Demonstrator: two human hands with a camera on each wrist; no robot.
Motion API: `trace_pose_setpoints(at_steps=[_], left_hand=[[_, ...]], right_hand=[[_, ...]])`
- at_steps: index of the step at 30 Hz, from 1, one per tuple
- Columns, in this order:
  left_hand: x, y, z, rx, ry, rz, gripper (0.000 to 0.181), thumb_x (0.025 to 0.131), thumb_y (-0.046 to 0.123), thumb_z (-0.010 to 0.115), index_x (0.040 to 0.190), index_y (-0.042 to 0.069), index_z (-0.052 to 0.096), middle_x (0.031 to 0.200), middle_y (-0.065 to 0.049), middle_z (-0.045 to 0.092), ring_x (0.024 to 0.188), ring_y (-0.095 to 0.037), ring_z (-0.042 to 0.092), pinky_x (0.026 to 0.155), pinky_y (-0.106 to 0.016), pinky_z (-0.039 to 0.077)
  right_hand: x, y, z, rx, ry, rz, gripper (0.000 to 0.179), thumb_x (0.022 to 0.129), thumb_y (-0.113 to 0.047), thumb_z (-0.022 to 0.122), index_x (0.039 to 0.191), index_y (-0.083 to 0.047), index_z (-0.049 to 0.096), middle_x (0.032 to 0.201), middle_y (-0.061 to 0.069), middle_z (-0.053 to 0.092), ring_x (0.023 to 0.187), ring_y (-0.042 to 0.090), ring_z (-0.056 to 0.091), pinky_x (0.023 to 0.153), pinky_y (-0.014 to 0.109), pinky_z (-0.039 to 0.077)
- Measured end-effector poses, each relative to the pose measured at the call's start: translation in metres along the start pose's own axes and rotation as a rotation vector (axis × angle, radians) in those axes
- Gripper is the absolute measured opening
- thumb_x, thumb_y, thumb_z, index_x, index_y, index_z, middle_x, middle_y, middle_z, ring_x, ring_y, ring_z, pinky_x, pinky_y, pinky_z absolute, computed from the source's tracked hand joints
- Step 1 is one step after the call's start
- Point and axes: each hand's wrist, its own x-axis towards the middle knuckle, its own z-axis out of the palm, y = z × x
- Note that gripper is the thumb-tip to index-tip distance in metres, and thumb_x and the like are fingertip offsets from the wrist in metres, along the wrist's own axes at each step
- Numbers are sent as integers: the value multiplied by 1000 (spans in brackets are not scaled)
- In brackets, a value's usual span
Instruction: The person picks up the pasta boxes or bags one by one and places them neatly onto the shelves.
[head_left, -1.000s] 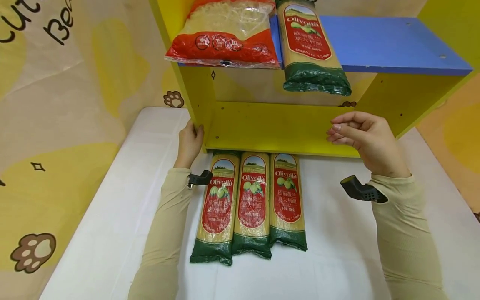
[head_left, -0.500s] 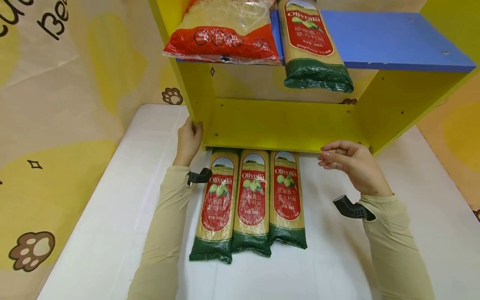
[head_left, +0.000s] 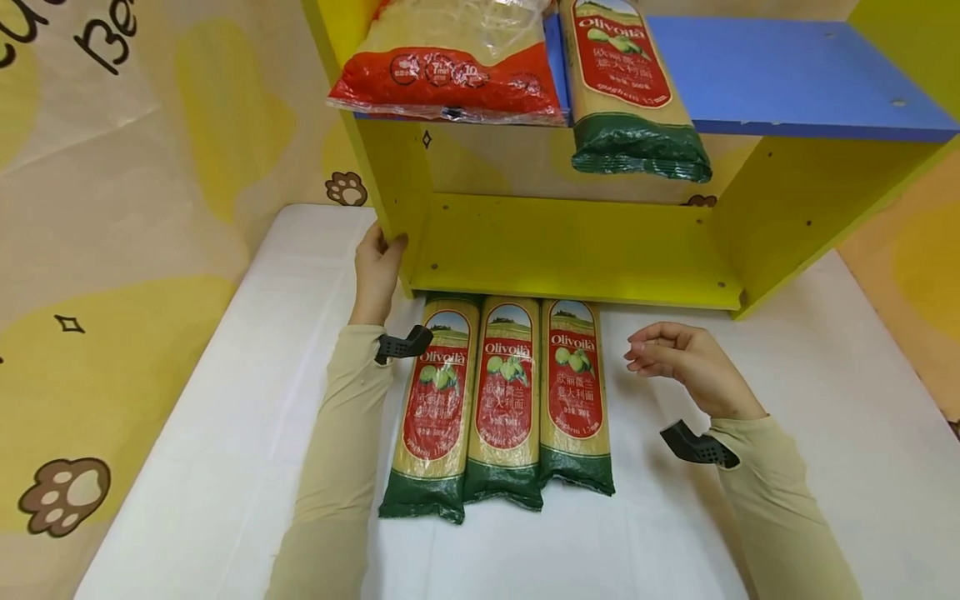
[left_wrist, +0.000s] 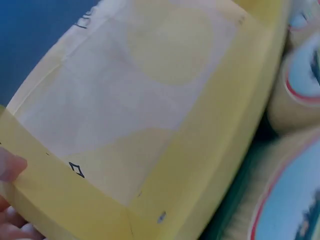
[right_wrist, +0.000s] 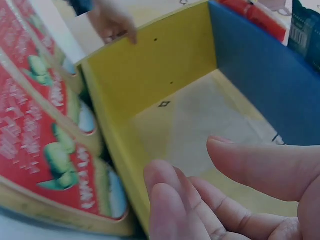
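My left hand (head_left: pixel 377 271) grips the front edge of the yellow shelf unit's left side panel (head_left: pixel 397 192). The left wrist view has the thumb (left_wrist: pixel 11 166) on the panel's inner face and the fingers on the outer one. Over the white table, just right of the spaghetti packs, hovers my right hand (head_left: pixel 690 368), fingers loosely bent and holding nothing. Three green-ended Olivoilà spaghetti packs, the left (head_left: pixel 435 400), middle (head_left: pixel 502 400) and right one (head_left: pixel 576 392), lie side by side below the shelf unit, their top ends against or under its front edge.
On the blue upper shelf (head_left: pixel 795 75) are a red-and-clear bag of pale noodles or pasta (head_left: pixel 450 75) and another spaghetti pack (head_left: pixel 630 83), which juts over the front edge. The yellow bottom board (head_left: pixel 570 242) runs between the side panels. A patterned backdrop (head_left: pixel 150 167) stands behind.
My right hand has come down and slightly left, from in front of the lower compartment to over the table beside the packs. My left hand keeps its grip on the side panel.
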Motion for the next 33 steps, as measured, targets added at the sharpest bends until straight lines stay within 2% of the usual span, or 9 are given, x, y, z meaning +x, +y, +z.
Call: trace_pose_setpoints(at_steps=[3, 6, 10, 12, 15, 18, 20, 27, 33], left_hand=[[2, 2, 2, -93, -23, -5, 40, 99, 6, 43, 138, 0, 40, 133, -19, 47, 121, -35, 45, 101, -43, 35], [3, 4, 4, -128, -33, 12, 40, 100, 6, 40, 139, 1, 37, 134, -20, 44, 123, -35, 43, 103, -44, 33], [1, 4, 5, -141, -14, 25, 36, 101, 10, 40, 136, 0, 40, 130, -21, 46, 120, -37, 45, 102, -46, 34], [-1, 6, 5, -115, 0, 23, 35, 101, 11, 42, 134, -2, 44, 127, -22, 49, 117, -39, 47, 100, -47, 36], [-5, 15, 5, -21, 17, 37, 33, 100, 9, 44, 129, -7, 48, 123, -27, 54, 112, -41, 52, 95, -47, 41], [-11, 26, 5, 96, 31, 61, 32, 98, 5, 44, 125, -10, 50, 119, -29, 56, 107, -42, 55, 91, -45, 44], [-14, 31, 5, 140, 29, 75, 31, 98, 5, 44, 124, -11, 51, 118, -31, 56, 106, -43, 56, 89, -41, 47], [2, 5, 0, 169, 21, 86, 31, 98, 11, 48, 124, -5, 54, 115, -24, 61, 103, -37, 60, 80, -30, 46], [4, -1, 1, 188, 25, 105, 30, 98, 13, 48, 122, -4, 55, 112, -24, 62, 100, -37, 61, 75, -25, 45]], right_hand=[[-3, 10, 1, 12, 8, 33, 16, 94, -8, 57, 100, 6, 59, 88, 4, 68, 81, 22, 68, 75, 30, 53], [-5, 21, 3, 4, -3, 64, 26, 95, -9, 55, 105, 15, 55, 88, 4, 68, 81, 20, 67, 75, 29, 53], [-6, 32, 4, -4, -39, 93, 31, 96, -7, 52, 108, 22, 49, 89, 6, 66, 81, 18, 67, 74, 29, 53], [-6, 36, 4, -2, -49, 102, 32, 96, -6, 51, 109, 23, 48, 90, 7, 66, 81, 17, 67, 73, 29, 53], [-6, 40, 4, -5, -68, 106, 33, 96, -7, 51, 109, 23, 48, 91, 10, 66, 81, 18, 67, 73, 30, 53], [-5, 42, 5, -8, -101, 119, 34, 96, -9, 52, 110, 22, 48, 94, 11, 66, 83, 19, 67, 74, 31, 53], [-5, 43, 5, -10, -125, 130, 35, 96, -10, 52, 110, 22, 48, 96, 12, 66, 84, 19, 67, 74, 31, 53], [-4, 48, 5, -3, -156, 168, 37, 96, -11, 52, 113, 22, 47, 100, 13, 66, 86, 18, 67, 76, 30, 53], [-3, 52, 5, 6, -168, 169, 37, 96, -9, 50, 115, 23, 46, 101, 14, 66, 85, 18, 67, 77, 30, 53]])
